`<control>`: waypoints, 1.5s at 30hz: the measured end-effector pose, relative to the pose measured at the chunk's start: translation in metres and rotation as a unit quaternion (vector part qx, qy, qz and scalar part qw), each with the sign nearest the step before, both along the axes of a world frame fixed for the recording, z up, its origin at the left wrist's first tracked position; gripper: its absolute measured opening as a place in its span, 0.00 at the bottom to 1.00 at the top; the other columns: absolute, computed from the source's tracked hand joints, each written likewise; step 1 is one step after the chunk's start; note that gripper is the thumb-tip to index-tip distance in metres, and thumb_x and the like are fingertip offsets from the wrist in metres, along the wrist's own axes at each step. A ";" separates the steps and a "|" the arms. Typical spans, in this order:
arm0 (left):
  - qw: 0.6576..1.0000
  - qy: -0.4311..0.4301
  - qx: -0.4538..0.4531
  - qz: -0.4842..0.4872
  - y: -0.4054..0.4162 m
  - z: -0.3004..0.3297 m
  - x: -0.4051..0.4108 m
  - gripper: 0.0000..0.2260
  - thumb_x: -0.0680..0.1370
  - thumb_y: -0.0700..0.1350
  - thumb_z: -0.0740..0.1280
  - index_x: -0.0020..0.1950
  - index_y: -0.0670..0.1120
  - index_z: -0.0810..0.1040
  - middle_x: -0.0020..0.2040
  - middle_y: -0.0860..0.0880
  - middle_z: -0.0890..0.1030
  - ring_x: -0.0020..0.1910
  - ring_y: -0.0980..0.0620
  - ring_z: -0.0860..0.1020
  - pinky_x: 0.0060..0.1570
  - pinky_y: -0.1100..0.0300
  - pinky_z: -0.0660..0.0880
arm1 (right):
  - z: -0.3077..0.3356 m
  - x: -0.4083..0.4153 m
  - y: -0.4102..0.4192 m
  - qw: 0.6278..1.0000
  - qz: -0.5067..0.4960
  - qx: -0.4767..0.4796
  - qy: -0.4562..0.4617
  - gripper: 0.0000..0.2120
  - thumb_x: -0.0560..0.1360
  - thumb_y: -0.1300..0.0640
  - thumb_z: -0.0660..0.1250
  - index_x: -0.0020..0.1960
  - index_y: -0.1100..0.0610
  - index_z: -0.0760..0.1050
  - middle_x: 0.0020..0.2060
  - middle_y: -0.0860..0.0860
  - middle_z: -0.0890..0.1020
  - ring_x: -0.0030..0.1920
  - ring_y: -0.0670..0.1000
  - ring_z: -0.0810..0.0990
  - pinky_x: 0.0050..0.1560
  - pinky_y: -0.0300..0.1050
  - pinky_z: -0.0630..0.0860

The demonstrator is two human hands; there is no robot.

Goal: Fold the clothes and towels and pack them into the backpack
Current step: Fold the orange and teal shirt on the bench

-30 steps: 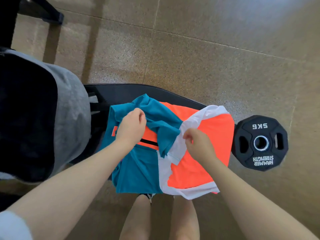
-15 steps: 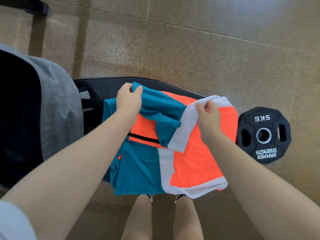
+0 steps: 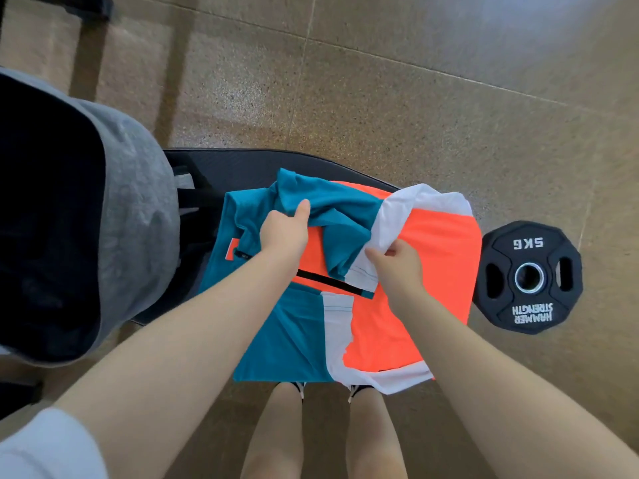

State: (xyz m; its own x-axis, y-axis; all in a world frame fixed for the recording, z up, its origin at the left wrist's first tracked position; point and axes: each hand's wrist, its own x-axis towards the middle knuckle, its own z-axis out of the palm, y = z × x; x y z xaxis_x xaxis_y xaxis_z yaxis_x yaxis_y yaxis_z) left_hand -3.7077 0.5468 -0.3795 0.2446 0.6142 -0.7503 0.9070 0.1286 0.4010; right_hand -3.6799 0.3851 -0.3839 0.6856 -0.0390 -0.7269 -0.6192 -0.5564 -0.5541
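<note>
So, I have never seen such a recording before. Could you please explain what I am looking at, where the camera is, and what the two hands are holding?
There is no machine here. A person wears one wide camera on the head, and it looks forward and down, so you see the person's own arms and legs from above.

The left hand grips a bunched teal part of a sports shirt, which is teal, orange and white. The right hand pinches a white part of the same shirt with its fingers. The shirt lies spread on a black padded bench, partly folded over itself.

At the left stands an open grey backpack with a dark inside; its contents cannot be seen. On the floor at the right lies a black weight plate marked 5KG.

The shirt is not yet in the backpack.
</note>
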 end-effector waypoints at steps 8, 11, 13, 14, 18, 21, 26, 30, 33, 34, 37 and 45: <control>0.981 -0.071 -0.156 0.093 -0.011 0.007 0.001 0.02 0.74 0.43 0.68 0.43 0.47 0.75 0.45 0.45 0.75 0.40 0.48 0.73 0.38 0.59 0.71 | 0.017 0.010 -0.018 0.986 -0.071 0.148 0.006 0.13 0.72 0.72 0.61 0.44 0.55 0.74 0.39 0.54 0.78 0.39 0.52 0.76 0.41 0.45 0.72; 0.957 -0.159 -0.186 0.157 -0.005 0.020 -0.008 0.06 0.74 0.38 0.62 0.38 0.47 0.72 0.42 0.46 0.77 0.41 0.49 0.74 0.40 0.59 0.72 | 0.020 0.013 -0.034 0.976 -0.085 0.188 0.067 0.13 0.74 0.73 0.59 0.46 0.56 0.74 0.36 0.53 0.80 0.34 0.50 0.78 0.37 0.42 0.74; 0.912 -0.232 -0.266 0.210 0.000 0.031 -0.020 0.09 0.75 0.34 0.58 0.38 0.47 0.71 0.40 0.48 0.79 0.38 0.51 0.78 0.42 0.59 0.75 | 0.019 0.013 -0.042 0.974 -0.077 0.187 0.102 0.12 0.74 0.72 0.60 0.46 0.57 0.74 0.36 0.53 0.80 0.34 0.50 0.79 0.36 0.42 0.75; 0.900 -0.248 -0.290 0.213 0.001 0.034 -0.027 0.11 0.75 0.32 0.56 0.39 0.46 0.70 0.38 0.49 0.80 0.36 0.53 0.78 0.40 0.60 0.76 | 0.015 0.012 -0.045 0.983 -0.051 0.149 0.096 0.12 0.74 0.73 0.60 0.45 0.57 0.74 0.36 0.53 0.80 0.35 0.52 0.77 0.37 0.43 0.74; 0.967 -0.141 -0.187 0.103 0.001 0.025 -0.059 0.13 0.75 0.27 0.53 0.41 0.45 0.67 0.36 0.47 0.78 0.32 0.54 0.76 0.30 0.68 0.75 | 0.000 0.007 -0.051 0.987 0.147 -0.067 0.022 0.05 0.72 0.66 0.62 0.41 0.57 0.72 0.35 0.53 0.76 0.40 0.55 0.75 0.42 0.49 0.71; 0.996 -0.077 -0.008 -0.049 -0.002 0.021 -0.070 0.09 0.75 0.31 0.58 0.46 0.45 0.69 0.44 0.45 0.76 0.36 0.51 0.76 0.37 0.62 0.71 | 0.011 0.009 -0.053 0.947 0.266 -0.176 0.025 0.14 0.76 0.53 0.62 0.34 0.57 0.66 0.34 0.57 0.76 0.41 0.60 0.77 0.40 0.50 0.70; 0.896 -0.213 0.188 -0.342 -0.028 0.044 -0.041 0.13 0.69 0.35 0.53 0.47 0.38 0.74 0.48 0.40 0.75 0.46 0.41 0.73 0.48 0.56 0.66 | 0.043 0.037 -0.070 0.941 0.265 -0.201 -0.066 0.10 0.78 0.57 0.57 0.45 0.61 0.74 0.47 0.59 0.79 0.50 0.60 0.76 0.45 0.49 0.67; 0.877 -0.212 0.105 -0.419 -0.072 0.040 0.000 0.22 0.73 0.37 0.48 0.64 0.39 0.71 0.67 0.43 0.69 0.65 0.45 0.67 0.65 0.50 0.65 | 0.037 0.084 -0.091 0.932 0.281 -0.181 -0.139 0.13 0.80 0.61 0.54 0.58 0.62 0.73 0.56 0.61 0.76 0.57 0.60 0.73 0.52 0.48 0.67; 0.885 -0.178 0.097 -0.419 -0.097 0.008 0.032 0.22 0.80 0.37 0.51 0.74 0.39 0.55 0.75 0.45 0.56 0.74 0.49 0.55 0.71 0.60 0.51 | 0.013 0.122 -0.103 0.931 0.310 -0.146 -0.130 0.17 0.79 0.64 0.52 0.66 0.59 0.69 0.63 0.58 0.73 0.63 0.57 0.71 0.55 0.43 0.65; 0.886 -0.190 0.107 -0.409 -0.102 -0.006 0.040 0.23 0.81 0.38 0.53 0.75 0.37 0.52 0.76 0.43 0.54 0.75 0.48 0.52 0.71 0.64 0.47 | 0.001 0.134 -0.106 0.930 0.323 -0.126 -0.122 0.19 0.79 0.65 0.52 0.68 0.58 0.67 0.66 0.56 0.72 0.65 0.56 0.70 0.58 0.42 0.64; 0.904 -0.195 0.144 -0.352 -0.116 -0.034 0.051 0.27 0.79 0.48 0.59 0.72 0.33 0.60 0.74 0.37 0.57 0.74 0.41 0.55 0.70 0.60 0.47 | -0.035 0.165 -0.112 0.933 0.352 -0.047 -0.059 0.24 0.76 0.68 0.56 0.70 0.53 0.67 0.66 0.52 0.73 0.66 0.52 0.71 0.67 0.45 0.65; 0.891 -0.209 0.219 -0.337 -0.126 -0.047 0.049 0.16 0.72 0.46 0.60 0.52 0.37 0.77 0.68 0.34 0.68 0.68 0.34 0.65 0.68 0.55 0.55 | -0.052 0.211 -0.139 0.847 0.529 -0.051 -0.001 0.06 0.71 0.61 0.65 0.45 0.52 0.77 0.42 0.51 0.82 0.47 0.53 0.78 0.46 0.45 0.72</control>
State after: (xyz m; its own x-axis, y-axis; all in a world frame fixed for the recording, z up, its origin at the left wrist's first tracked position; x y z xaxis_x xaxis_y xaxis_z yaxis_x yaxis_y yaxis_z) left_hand -3.6583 0.4210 -0.4263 0.8712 0.4331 -0.2313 0.4781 -0.6411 0.6003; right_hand -3.4691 0.2457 -0.4359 0.3778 0.5350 -0.7556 0.2570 -0.8447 -0.4695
